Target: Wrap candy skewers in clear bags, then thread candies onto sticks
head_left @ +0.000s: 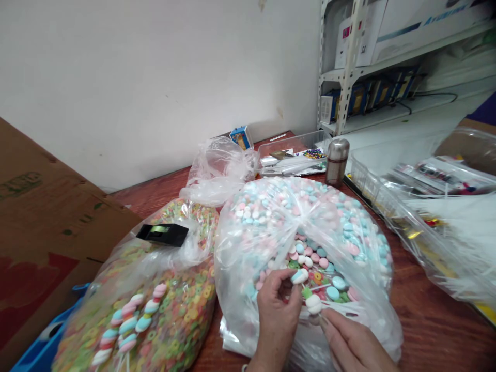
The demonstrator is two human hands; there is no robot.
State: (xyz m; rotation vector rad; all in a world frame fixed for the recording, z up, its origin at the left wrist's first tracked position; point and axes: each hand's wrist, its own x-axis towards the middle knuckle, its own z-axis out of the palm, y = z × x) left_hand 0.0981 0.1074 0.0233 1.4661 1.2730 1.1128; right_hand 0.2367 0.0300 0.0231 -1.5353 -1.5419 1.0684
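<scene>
My left hand (279,305) pinches a blue-and-white candy piece (299,276) between thumb and finger. In my right hand (351,333) is a candy skewer (313,304) with white pieces and a green one at its tip; its stick is mostly hidden by my fingers. Both hands are over the front of a big clear bag (248,258) of pink, white and blue round candies. Loose candies, small coloured rings and white sticks lie around the fingers. To the left, finished-looking candy skewers (127,323) rest on a bag of coloured rings (178,315).
A black tape dispenser (163,234) sits on the ring bag. Behind are a crumpled clear bag (220,170), a clear tray (292,155) and a metal shaker (337,163). A large clear bin (406,227) stands right, a cardboard box (58,217) left.
</scene>
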